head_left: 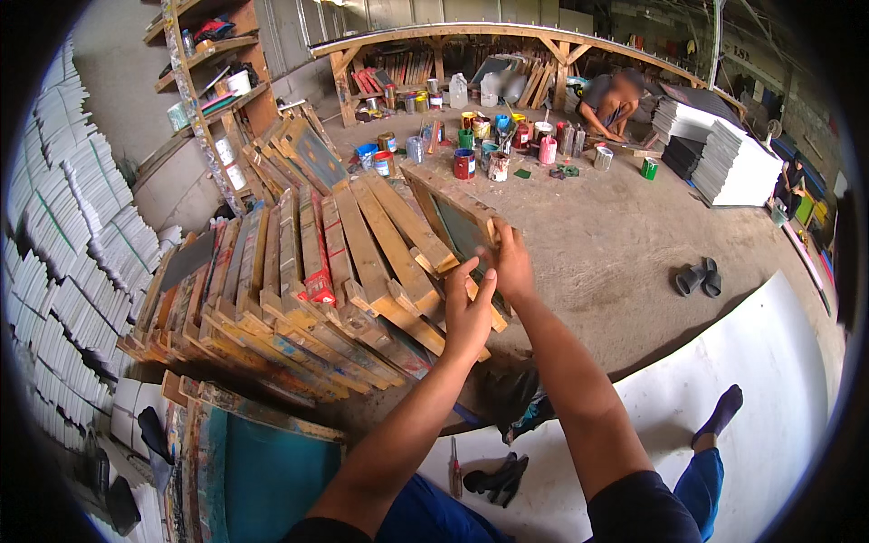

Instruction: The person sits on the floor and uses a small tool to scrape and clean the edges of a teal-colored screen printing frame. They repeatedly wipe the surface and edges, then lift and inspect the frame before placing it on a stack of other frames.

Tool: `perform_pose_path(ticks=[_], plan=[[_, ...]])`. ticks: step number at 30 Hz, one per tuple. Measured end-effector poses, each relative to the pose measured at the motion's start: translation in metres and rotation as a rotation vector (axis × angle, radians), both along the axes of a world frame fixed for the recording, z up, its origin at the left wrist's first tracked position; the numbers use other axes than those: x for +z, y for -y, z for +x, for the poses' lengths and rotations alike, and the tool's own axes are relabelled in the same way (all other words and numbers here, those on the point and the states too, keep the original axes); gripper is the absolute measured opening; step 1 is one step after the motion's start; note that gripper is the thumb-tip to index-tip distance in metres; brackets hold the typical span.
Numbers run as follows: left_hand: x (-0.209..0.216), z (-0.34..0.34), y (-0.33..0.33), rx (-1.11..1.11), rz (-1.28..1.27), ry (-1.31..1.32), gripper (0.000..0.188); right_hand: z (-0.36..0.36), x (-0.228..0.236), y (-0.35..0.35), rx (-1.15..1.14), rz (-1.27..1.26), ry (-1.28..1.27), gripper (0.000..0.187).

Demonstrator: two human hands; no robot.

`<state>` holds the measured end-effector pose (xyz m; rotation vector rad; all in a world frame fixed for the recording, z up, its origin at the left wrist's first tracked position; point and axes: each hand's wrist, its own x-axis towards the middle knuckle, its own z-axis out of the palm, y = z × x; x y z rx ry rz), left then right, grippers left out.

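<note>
A row of wooden screen-printing frames [362,244] leans in front of me, their bars worn and paint-stained. The nearest upright screen-printing frame [457,226] has dark green mesh. My right hand [513,270] is closed round its right-hand edge. Just left of it, my left hand [467,312] is raised beside the frame, thumb and fingers apart and slightly blurred. I see nothing in that left hand; whether its fingertips touch the frame I cannot tell. Another frame with teal mesh [272,471] stands at lower left.
Paint cans [464,163] crowd the floor ahead. A person [611,101] crouches behind them, near white stacked sheets [738,163]. Tall white stacks [72,253] line the left side. Sandals [697,278] lie at right. A screwdriver [455,469] lies on the white sheet [706,380] beneath me.
</note>
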<state>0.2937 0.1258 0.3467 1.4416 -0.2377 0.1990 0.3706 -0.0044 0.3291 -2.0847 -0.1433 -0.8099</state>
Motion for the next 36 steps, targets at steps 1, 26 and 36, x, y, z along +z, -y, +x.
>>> perform_pose_path(ticks=[1, 26, 36], plan=[[-0.002, 0.000, 0.000, 0.039, 0.069, 0.003, 0.051, 0.005, 0.002, 0.002, -0.083, -0.052, 0.012, 0.059], [0.020, -0.161, 0.081, -0.281, -0.100, -0.045, 0.023, -0.354, 0.179, 0.229, -0.388, -0.089, 0.118, 0.059], [-0.049, -0.239, 0.139, -0.298, 0.162, 0.008, 0.062, -0.562, 0.258, 0.281, -0.287, 0.221, -0.117, 0.064]])
